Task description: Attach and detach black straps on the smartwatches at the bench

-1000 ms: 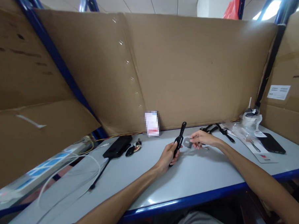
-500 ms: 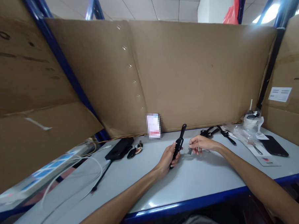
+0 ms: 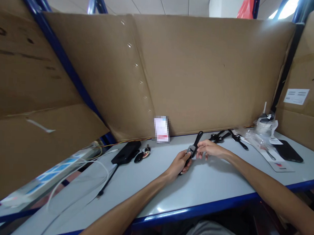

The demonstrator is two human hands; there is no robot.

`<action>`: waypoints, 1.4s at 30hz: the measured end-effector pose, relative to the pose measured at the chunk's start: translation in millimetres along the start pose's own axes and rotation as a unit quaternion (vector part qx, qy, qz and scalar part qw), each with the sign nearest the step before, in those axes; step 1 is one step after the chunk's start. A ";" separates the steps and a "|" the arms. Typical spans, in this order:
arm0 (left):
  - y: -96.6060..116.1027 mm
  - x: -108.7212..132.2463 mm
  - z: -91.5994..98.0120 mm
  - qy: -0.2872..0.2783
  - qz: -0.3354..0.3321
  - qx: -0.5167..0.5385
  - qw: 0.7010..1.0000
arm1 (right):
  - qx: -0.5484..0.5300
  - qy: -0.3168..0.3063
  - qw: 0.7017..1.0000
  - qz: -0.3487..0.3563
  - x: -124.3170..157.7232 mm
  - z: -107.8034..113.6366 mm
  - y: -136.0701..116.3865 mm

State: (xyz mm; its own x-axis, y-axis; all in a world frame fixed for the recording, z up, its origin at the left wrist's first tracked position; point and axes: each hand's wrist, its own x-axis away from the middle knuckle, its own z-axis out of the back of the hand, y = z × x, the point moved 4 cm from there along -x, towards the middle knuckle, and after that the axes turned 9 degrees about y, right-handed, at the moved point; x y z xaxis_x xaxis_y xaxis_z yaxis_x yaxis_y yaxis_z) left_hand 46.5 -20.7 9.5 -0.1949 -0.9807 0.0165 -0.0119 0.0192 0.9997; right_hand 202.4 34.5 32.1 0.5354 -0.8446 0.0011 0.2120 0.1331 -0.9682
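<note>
My left hand [image 3: 180,162] is wrapped around the lower part of a black spokeshave [image 3: 199,137], which it holds tilted above the table with the upper handle pointing up and away. A flat grey metal blade [image 3: 190,148] lies against the middle of the tool, with my left thumb at its lower edge. Close by on the right is my right hand [image 3: 207,148], its fingers bent together beside the spokeshave. Its fingertips are partly hidden, and what they pinch is not clear. Behind this hand rest more black spokeshaves [image 3: 219,137], and another spokeshave [image 3: 238,139] lies farther right.
On the right are a clear plastic package [image 3: 270,154], a black phone [image 3: 288,151] and a bagged cup [image 3: 264,125]. To the left lie a black power bank [image 3: 126,152], keys [image 3: 139,156], white cables [image 3: 108,167] and a power strip [image 3: 43,178]. Cardboard walls [image 3: 190,74] enclose the table.
The grey blade, earlier in my right fingers beside the tool, now lies against the spokeshave's middle. My right hand has come closer to the tool, which has turned and leans more to the right.
</note>
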 end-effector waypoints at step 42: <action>-2.8 -1.7 2.1 0.015 -0.010 -0.015 1.000 | 0.039 0.024 0.998 0.037 -5.7 -0.1 2.0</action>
State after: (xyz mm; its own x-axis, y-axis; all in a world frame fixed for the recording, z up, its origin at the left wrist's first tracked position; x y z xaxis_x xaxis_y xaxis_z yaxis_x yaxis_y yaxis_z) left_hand 44.8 -18.6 6.6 -0.1657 -0.9862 -0.0044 0.0140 -0.0069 0.9999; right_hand 199.7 39.6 30.1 0.5122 -0.8547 -0.0840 0.2377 0.2351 -0.9425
